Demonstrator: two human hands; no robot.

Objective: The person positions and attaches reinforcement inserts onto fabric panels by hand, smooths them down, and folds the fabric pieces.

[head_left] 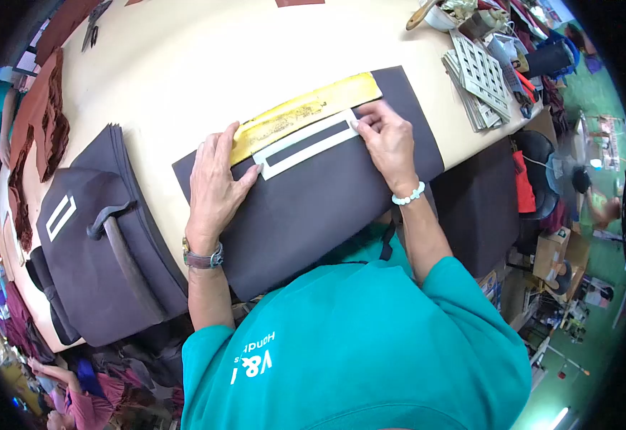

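Note:
A dark leather sheet (306, 208) lies on the table in front of me. Across it rests a long yellow strip (306, 106) with a worn, stained face. Along the strip's near edge sits a white rectangular template (303, 159) with a long slot, dark leather showing through. My left hand (216, 179) holds the left end, thumb at the template's corner and fingers against the strip's end. With thumb and fingers together, my right hand (388, 143) grips the template's right end; its fingertips are slightly blurred.
Stacked dark leather sheets (98, 265) lie at left, bearing a hammer (123, 251) and another white slotted template (61, 218). Brown leather (37, 136) and scissors (94, 25) lie farther off. White slatted panels (479, 79) and cluttered tools occupy the right corner. Other people work at left.

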